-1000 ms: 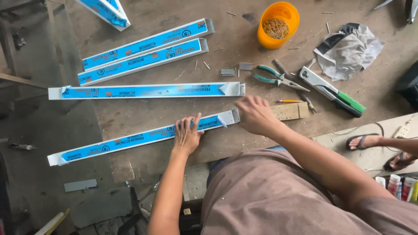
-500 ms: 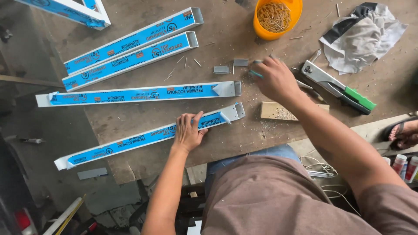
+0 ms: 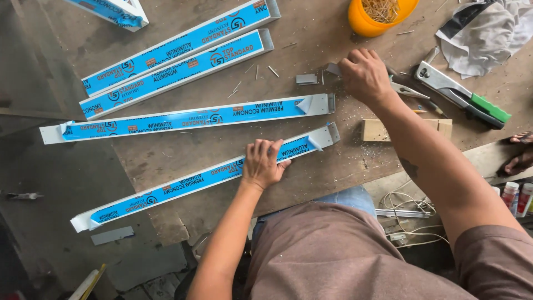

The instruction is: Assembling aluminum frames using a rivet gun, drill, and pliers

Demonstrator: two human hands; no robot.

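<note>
While the left hand (image 3: pixel 264 164) pins the nearest aluminium strip (image 3: pixel 205 179), the right hand (image 3: pixel 363 75) touches a small bracket (image 3: pixel 333 69).

Silver metal bars (image 3: pixel 205 175) wear bright blue film with white and orange print, the tub (image 3: pixel 361 19) is orange, the riveter's (image 3: pixel 463 94) grip green, the surface (image 3: pixel 183 150) brown.

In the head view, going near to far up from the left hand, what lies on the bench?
left hand on the nearest blue-filmed aluminium strip → second strip → third strip → fourth strip.
</note>
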